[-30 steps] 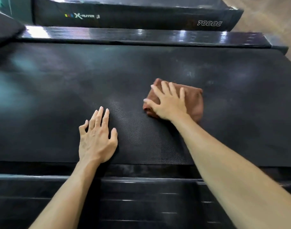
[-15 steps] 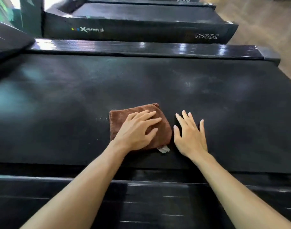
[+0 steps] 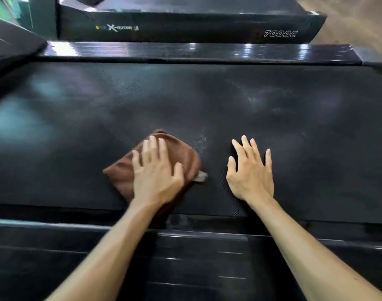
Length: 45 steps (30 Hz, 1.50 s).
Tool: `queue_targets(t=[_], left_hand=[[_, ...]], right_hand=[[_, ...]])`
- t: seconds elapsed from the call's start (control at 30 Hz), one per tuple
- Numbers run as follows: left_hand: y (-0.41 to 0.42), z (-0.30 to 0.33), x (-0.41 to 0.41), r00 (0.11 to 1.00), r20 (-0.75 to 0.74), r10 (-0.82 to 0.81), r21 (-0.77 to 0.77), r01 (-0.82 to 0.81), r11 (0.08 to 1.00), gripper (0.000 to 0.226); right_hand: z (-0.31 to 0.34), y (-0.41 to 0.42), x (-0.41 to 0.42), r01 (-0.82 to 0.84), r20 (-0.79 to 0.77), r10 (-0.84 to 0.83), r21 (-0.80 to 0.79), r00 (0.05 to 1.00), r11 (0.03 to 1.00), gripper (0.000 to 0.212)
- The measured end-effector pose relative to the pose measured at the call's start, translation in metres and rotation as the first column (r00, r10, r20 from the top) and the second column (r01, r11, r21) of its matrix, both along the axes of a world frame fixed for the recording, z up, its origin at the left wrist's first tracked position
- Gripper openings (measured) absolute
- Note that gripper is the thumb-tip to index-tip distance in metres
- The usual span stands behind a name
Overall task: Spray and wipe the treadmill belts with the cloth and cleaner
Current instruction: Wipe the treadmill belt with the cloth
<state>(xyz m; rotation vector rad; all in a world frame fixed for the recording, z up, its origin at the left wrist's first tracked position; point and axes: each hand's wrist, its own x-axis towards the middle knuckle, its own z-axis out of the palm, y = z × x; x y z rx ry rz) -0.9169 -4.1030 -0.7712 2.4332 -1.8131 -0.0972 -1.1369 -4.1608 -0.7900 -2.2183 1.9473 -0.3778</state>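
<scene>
Your left hand [image 3: 157, 174] presses flat, fingers straight, on the brown cloth [image 3: 155, 168], which lies on the treadmill belt [image 3: 207, 109] near its front edge. Your right hand [image 3: 249, 172] rests just beside it, fingers spread and released on the belt.

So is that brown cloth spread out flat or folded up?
Folded. The brown cloth is a compact, thick pad under the left hand, with doubled edges and a label sticking out, lying on the belt.
</scene>
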Motion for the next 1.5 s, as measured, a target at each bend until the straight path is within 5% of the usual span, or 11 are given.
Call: queue_targets(t=[0.17,0.33,0.43,0.6,0.73,0.9,1.0,1.23,1.4,1.5], left_hand=[[-0.061,0.001,-0.027,0.96,-0.057,-0.275,-0.001,0.276,0.961,0.08],[-0.054,-0.001,0.107,0.982,0.036,0.186,0.093,-0.189,0.978,0.08],[0.002,-0.002,0.095,0.971,0.023,0.24,0.064,-0.241,0.968,0.084],[0.012,-0.007,-0.035,1.0,-0.012,0.013,-0.034,-0.013,0.999,0.085],[-0.066,-0.005,-0.036,0.992,-0.069,-0.105,-0.006,0.104,0.995,0.078],[-0.061,-0.002,0.07,0.971,-0.019,0.239,0.033,-0.239,0.971,0.079],[-0.004,-0.008,0.057,0.949,0.001,0.316,0.015,-0.316,0.949,0.08],[-0.054,-0.006,-0.059,0.984,-0.072,-0.161,-0.024,0.16,0.987,0.075],[-0.088,-0.003,0.04,0.988,-0.07,0.137,0.047,-0.134,0.99,0.073],[-0.048,-0.006,0.054,0.986,-0.024,0.165,0.053,-0.164,0.985,0.078]], right_hand=[[0.0,-0.002,-0.004,-0.023,-0.014,0.023,0.018,1.0,1.0,0.058],[0.001,-0.002,-0.002,-0.007,-0.019,0.008,0.029,1.0,1.0,0.058],[0.001,-0.002,0.0,-0.006,-0.02,0.006,0.019,1.0,1.0,0.057],[0.001,-0.001,0.0,-0.002,0.013,0.001,0.016,1.0,1.0,0.057],[0.001,-0.003,-0.004,-0.008,0.038,0.007,0.011,0.999,1.0,0.057],[0.001,-0.002,-0.003,-0.006,0.04,0.005,0.013,0.999,1.0,0.058],[-0.001,-0.002,-0.002,-0.003,0.035,0.002,0.007,0.999,1.0,0.058],[-0.002,-0.006,-0.006,-0.013,0.065,0.012,0.02,0.998,1.0,0.06],[0.0,-0.004,-0.004,0.015,0.119,-0.016,0.009,0.993,1.0,0.056],[-0.001,-0.004,-0.005,0.003,0.128,-0.004,0.01,0.992,1.0,0.055]])
